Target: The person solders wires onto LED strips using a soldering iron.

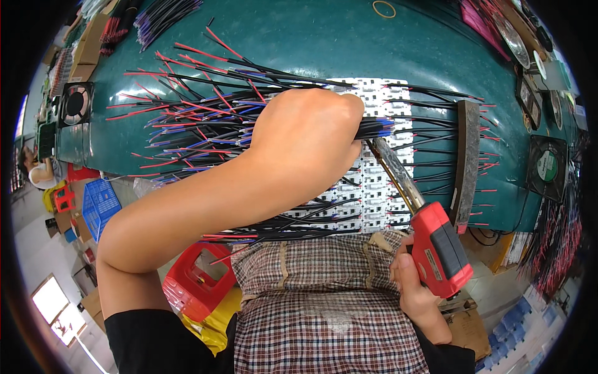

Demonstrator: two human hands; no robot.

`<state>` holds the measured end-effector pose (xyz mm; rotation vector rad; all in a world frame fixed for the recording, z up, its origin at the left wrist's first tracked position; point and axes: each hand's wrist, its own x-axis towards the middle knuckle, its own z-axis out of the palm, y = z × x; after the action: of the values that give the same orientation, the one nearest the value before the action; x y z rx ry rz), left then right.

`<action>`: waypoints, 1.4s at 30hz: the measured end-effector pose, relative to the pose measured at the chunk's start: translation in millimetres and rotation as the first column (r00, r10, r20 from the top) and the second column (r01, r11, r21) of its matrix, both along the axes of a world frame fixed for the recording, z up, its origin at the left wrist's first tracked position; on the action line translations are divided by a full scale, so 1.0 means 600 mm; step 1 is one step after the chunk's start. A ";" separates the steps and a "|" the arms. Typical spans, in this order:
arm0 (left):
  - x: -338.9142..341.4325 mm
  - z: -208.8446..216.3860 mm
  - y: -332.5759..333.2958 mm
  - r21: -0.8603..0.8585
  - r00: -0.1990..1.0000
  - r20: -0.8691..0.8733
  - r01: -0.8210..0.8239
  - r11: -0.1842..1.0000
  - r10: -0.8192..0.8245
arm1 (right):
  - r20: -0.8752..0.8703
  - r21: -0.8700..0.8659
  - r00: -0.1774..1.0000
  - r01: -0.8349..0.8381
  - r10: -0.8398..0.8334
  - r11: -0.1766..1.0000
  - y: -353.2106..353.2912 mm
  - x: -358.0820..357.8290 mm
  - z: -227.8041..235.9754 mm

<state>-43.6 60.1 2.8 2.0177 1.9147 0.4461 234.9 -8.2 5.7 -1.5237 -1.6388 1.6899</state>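
White rectangular panel of small circuit boards (372, 181) on the green table (261, 37), partly beneath the left hand (305, 128) and reaching out to its right. Apparently well along: thin black wires with red ends (436, 149) in rows off the panel's far edge, under a long dark grey bar (466, 165) well right of that hand. Seemingly left over: a tight bundle of black wires with blue ends (377, 128), clamped in the curled left hand. Joints too small to judge. Right hand (418, 293), nearer the body, wrapped round a red-and-black pistol-shaped soldering tool (439, 249); metal tip just beside the bundle, contact impossible to tell.
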 end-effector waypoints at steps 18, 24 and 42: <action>0.001 0.002 0.001 -0.018 0.999 -0.032 0.014 1.000 -0.015 | 0.056 -0.020 0.983 -0.175 0.176 0.984 0.011 0.013 0.011; -0.001 0.007 0.006 -0.056 1.000 -0.024 -0.018 0.998 0.017 | 0.018 0.048 0.999 -0.051 0.051 0.998 -0.003 0.009 0.007; 0.009 0.009 0.010 -0.066 0.998 -0.062 0.027 0.997 -0.031 | 0.108 -0.046 0.985 -0.128 0.132 0.991 0.005 0.011 0.011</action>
<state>-38.1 65.8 8.0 2.0372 1.9084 0.3122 241.3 -5.4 12.2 -1.5859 -1.8078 1.7411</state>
